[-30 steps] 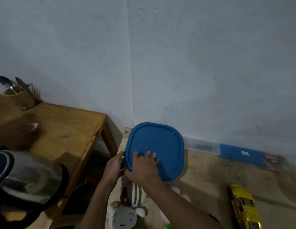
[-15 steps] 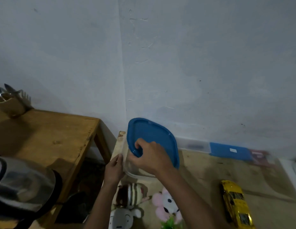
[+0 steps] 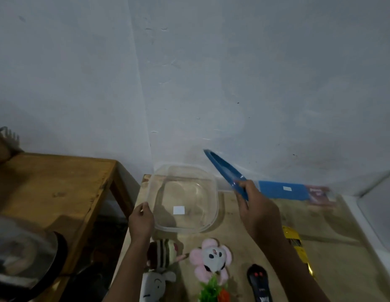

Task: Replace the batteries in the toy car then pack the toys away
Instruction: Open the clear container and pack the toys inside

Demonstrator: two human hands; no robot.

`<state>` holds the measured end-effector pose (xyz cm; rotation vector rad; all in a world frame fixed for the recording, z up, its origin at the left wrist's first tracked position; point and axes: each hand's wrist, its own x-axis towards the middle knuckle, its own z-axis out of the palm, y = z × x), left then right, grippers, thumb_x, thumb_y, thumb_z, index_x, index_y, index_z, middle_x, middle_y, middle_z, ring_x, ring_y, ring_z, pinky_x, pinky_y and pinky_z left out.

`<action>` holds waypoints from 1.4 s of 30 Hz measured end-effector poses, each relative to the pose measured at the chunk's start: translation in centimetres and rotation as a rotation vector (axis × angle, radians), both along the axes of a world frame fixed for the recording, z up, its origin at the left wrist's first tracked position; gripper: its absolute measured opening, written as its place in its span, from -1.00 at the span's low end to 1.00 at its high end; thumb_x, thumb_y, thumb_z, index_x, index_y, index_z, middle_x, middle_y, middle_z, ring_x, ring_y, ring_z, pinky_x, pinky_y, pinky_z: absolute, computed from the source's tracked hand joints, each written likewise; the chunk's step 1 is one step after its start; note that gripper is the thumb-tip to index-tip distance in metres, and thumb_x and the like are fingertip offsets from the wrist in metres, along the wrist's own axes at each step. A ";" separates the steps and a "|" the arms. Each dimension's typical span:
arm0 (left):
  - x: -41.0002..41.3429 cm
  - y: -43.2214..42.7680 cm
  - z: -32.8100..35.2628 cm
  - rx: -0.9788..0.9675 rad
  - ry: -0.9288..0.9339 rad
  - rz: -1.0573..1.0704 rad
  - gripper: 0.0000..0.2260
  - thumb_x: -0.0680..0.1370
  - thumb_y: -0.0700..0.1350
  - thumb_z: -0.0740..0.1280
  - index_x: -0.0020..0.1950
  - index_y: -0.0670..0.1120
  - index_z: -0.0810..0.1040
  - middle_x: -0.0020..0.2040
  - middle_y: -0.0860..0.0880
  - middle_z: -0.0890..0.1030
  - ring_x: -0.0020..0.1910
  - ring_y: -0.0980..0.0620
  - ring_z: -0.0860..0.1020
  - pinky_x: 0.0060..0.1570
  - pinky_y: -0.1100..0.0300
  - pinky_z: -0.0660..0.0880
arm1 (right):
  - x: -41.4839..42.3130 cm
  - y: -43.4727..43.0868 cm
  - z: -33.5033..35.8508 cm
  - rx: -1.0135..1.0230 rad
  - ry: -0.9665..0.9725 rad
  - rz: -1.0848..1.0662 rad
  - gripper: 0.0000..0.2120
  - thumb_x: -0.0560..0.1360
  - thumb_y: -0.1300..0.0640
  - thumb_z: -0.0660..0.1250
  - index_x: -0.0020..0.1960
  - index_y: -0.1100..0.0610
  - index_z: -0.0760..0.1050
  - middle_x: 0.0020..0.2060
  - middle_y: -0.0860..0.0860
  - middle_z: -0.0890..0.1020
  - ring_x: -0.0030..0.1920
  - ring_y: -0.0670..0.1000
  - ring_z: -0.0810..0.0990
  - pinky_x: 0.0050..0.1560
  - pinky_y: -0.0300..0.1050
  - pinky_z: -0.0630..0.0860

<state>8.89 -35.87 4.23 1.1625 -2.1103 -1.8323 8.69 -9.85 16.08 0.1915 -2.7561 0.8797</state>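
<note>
Your clear square tub (image 3: 216, 197) stands open, with a small white sticker (image 3: 178, 210) on its floor that shows no readable writing. Your left hand (image 3: 141, 221) grips the tub's near-left rim, thumb on the edge. Your right hand (image 3: 255, 211) pinches the blue lid (image 3: 224, 171), tilted on edge just right of the tub. The yellow toy car (image 3: 295, 243) lies just beyond your right wrist, partly hidden

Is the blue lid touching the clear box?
Apart. The head view shows the right hand holding the blue lid tilted up off the clear box, with a narrow gap between lid and rim.
</note>
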 end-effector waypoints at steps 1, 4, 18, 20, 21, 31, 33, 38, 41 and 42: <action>0.0 0.1 0.0 -0.012 0.000 0.003 -0.70 0.70 -0.03 0.14 0.24 -0.16 0.56 0.01 -0.11 0.53 0.08 -0.19 0.54 0.15 -0.19 0.56 | 0.3 0.9 -1.6 0.034 0.041 0.002 -0.76 0.53 0.17 0.38 0.17 0.03 0.51 -0.15 -0.09 0.66 -0.18 -0.12 0.64 -0.17 -0.25 0.57; -0.2 0.4 -0.1 -0.048 -0.008 0.022 -0.70 0.70 -0.05 0.13 0.24 -0.18 0.57 0.01 -0.11 0.54 0.10 -0.21 0.55 0.15 -0.18 0.55 | 0.5 2.6 -5.6 0.171 0.119 0.029 -0.65 0.40 0.34 0.48 0.15 0.17 0.57 -0.13 0.05 0.69 -0.15 0.00 0.68 -0.14 -0.14 0.63; 0.0 -0.7 0.2 -0.096 -0.025 0.052 -0.76 0.69 -0.08 0.16 0.14 -0.13 0.58 -0.13 -0.06 0.56 0.01 -0.15 0.59 0.06 -0.15 0.59 | -0.7 3.1 -11.9 0.329 -0.196 0.163 -0.59 0.40 0.32 0.37 0.16 -0.01 0.42 0.26 -0.12 0.48 0.29 -0.07 0.44 0.43 -0.05 0.22; 0.2 -0.9 0.2 -0.082 -0.020 0.057 -0.75 0.69 -0.08 0.17 0.15 -0.17 0.59 -0.17 -0.03 0.54 -0.04 -0.12 0.57 0.05 -0.15 0.59 | -0.7 3.4 -12.4 0.372 -0.246 0.173 -0.61 0.46 0.19 0.38 0.21 -0.04 0.36 0.37 -0.11 0.38 0.39 -0.07 0.34 0.48 -0.02 0.10; 0.2 -1.0 0.3 -0.079 -0.019 0.055 -0.75 0.69 -0.08 0.17 0.15 -0.17 0.59 -0.17 -0.03 0.55 -0.05 -0.12 0.57 0.05 -0.15 0.59 | -0.7 3.7 -12.7 0.404 -0.290 0.165 -0.60 0.47 0.13 0.38 0.24 -0.06 0.33 0.42 -0.10 0.31 0.44 -0.06 0.27 0.50 0.01 0.06; 2.0 -0.5 1.8 -0.121 -0.076 -0.062 -0.52 0.68 0.05 0.17 0.54 -0.14 0.26 0.45 -0.24 0.40 0.38 -0.25 0.43 0.21 -0.14 0.48 | 2.2 4.7 -14.0 0.400 -0.476 -0.018 -0.42 0.47 -0.04 0.39 0.43 -0.06 0.27 0.48 0.06 0.21 0.50 0.10 0.16 0.48 0.18 0.07; 3.2 -0.2 2.2 -0.141 -0.102 -0.127 -0.43 0.66 0.08 0.21 0.58 -0.14 0.15 0.50 -0.25 0.34 0.42 -0.27 0.40 0.20 -0.13 0.47 | 3.4 4.0 -12.9 0.288 -0.360 -0.039 -0.49 0.44 0.03 0.41 0.36 0.00 0.39 0.33 0.06 0.38 0.36 0.12 0.36 0.31 0.06 0.36; 6.1 -0.3 2.7 -0.313 -0.394 -0.335 -0.25 0.55 0.26 0.29 0.59 -0.04 0.06 0.54 -0.23 0.16 0.49 -0.30 0.18 0.36 -0.23 0.29 | 6.9 2.5 -8.4 0.043 -0.737 0.225 -0.64 0.42 -0.04 0.38 0.17 -0.18 0.37 0.06 -0.18 0.50 -0.09 -0.18 0.51 -0.16 -0.28 0.46; 8.0 -1.3 3.0 -0.330 -0.554 -0.598 -0.09 0.48 0.35 0.32 0.63 0.03 -0.08 0.59 -0.21 0.00 0.54 -0.30 0.04 0.44 -0.20 0.18 | 8.0 3.1 -8.7 0.204 -0.960 0.433 -0.38 0.34 -0.04 0.48 0.30 -0.23 0.28 0.26 -0.14 0.41 0.16 -0.07 0.48 0.14 -0.07 0.51; 8.7 -1.7 2.7 -0.342 -0.599 -0.681 -0.04 0.46 0.36 0.35 0.63 0.04 -0.13 0.60 -0.22 -0.05 0.55 -0.31 0.02 0.46 -0.20 0.16 | 8.4 3.3 -9.1 0.231 -1.007 0.483 -0.24 0.31 -0.01 0.53 0.37 -0.22 0.20 0.33 -0.10 0.33 0.26 -0.02 0.40 0.25 -0.03 0.45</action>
